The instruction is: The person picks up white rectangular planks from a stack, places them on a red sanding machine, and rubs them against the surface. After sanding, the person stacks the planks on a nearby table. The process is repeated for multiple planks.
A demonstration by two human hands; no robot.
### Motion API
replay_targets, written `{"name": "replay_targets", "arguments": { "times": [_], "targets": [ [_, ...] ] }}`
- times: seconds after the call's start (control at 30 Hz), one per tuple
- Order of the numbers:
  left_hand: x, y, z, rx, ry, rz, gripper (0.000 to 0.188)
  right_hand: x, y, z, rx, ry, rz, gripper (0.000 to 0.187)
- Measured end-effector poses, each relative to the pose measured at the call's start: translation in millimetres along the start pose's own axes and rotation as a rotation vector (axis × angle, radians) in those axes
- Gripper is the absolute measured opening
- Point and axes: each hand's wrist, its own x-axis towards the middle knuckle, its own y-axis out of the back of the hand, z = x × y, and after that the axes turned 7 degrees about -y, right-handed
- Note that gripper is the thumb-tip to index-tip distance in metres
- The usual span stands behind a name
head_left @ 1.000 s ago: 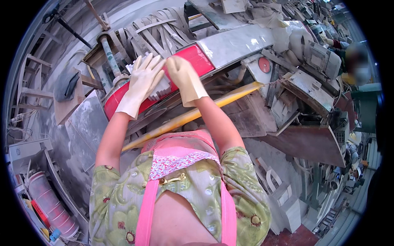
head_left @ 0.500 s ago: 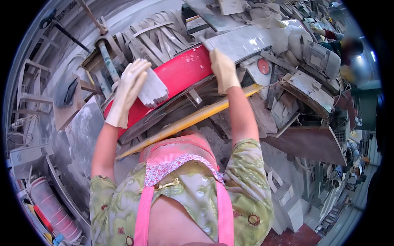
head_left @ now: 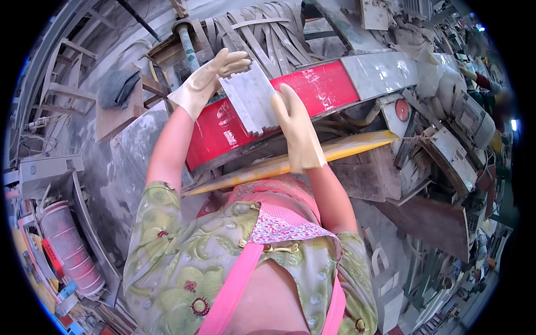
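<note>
A block of pale grey stone-like strips (head_left: 251, 100), packed side by side with uneven ends, lies on a red belt-like surface (head_left: 318, 86). My left hand (head_left: 205, 84), in a cream rubber glove, is at the strips' far left corner with its fingers stretched out over the far edge. Against the right side of the strips is my right hand (head_left: 296, 125), gloved alike. Its thumb lies along that edge and its fingers point away from me, extended and partly overlapped. The strips sit between both hands.
A wet grey section (head_left: 379, 72) continues the red surface rightward. Along the near side runs a yellow bar (head_left: 335, 148). Flat grey straps (head_left: 273, 36) are heaped behind. Left stands a pipe (head_left: 187, 47); boards and a machine part with a red disc (head_left: 402, 110) are right.
My right hand has come left from the grey section to the strips' right side. My left hand stays by the strips. The whole view has shifted, with the surface now further right.
</note>
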Motion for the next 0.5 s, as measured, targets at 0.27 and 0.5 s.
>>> {"name": "replay_targets", "arguments": {
  "times": [0.27,0.5],
  "targets": [
    [16.1,-34.4,16.9,0.025,0.093,-0.213,0.047,-46.4,-37.9,8.2,-0.417,-0.228,0.145,0.149],
    [-1.0,-53.3,33.3,0.215,0.088,-0.114,0.046,-34.9,-50.2,36.5,-0.466,-0.029,0.278,0.152]
  ]
}}
